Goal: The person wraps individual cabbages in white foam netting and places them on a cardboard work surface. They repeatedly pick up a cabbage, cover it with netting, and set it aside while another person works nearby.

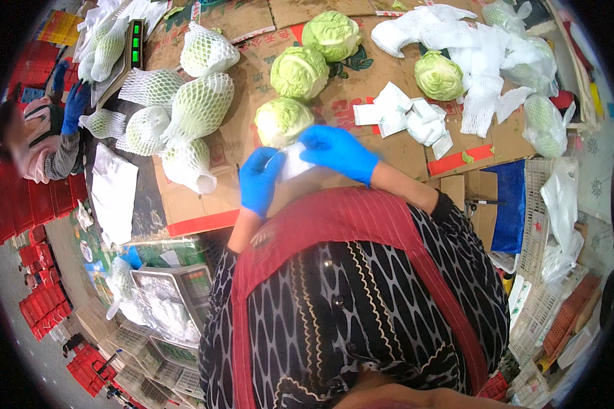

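Both of my hands wear blue gloves and grip one small white sheet between them. My left hand pinches its left side, while my right hand has its upper right edge. Just beyond the sheet sits a bare green cabbage, partly behind my right fingers. Two more bare cabbages, a middle one and a far one, continue the row away from me. Folded white packets lie to the right. Another cabbage rests beside a heap of white foam net sleeves.
Several net-sleeved cabbages crowd the left of the cardboard-covered table. A scale with a green-lit display stands at far left, near another person's blue-gloved hand. Bagged produce lines the right edge. Plastic crates stand below.
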{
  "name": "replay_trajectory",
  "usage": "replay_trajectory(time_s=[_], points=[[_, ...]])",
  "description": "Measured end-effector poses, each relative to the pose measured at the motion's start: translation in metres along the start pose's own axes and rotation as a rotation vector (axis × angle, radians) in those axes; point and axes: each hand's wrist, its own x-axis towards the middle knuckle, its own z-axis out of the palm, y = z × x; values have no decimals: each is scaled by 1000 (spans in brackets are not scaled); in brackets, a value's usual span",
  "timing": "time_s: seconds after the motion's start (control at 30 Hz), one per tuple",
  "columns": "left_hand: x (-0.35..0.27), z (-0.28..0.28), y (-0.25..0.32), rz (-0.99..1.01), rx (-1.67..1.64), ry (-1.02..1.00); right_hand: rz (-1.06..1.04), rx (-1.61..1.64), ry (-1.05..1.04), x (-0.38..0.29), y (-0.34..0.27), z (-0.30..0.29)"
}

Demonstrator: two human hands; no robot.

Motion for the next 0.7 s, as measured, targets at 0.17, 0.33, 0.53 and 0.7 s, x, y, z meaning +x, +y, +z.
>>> replay_trajectory(time_s=[0.17, 0.33, 0.53, 0.7], points=[[9, -14, -26, 62, 46, 92, -193, -381, 202, 20, 13, 13], [31, -23, -47, 191, 134, 165, -452, -679, 253, 41, 22, 15], [5, -33, -74, 258, 210, 223, -434, -608, 67, 19, 38, 17], [12, -34, -85, 251, 153, 243, -488, -726, 136, 26, 46, 22]])
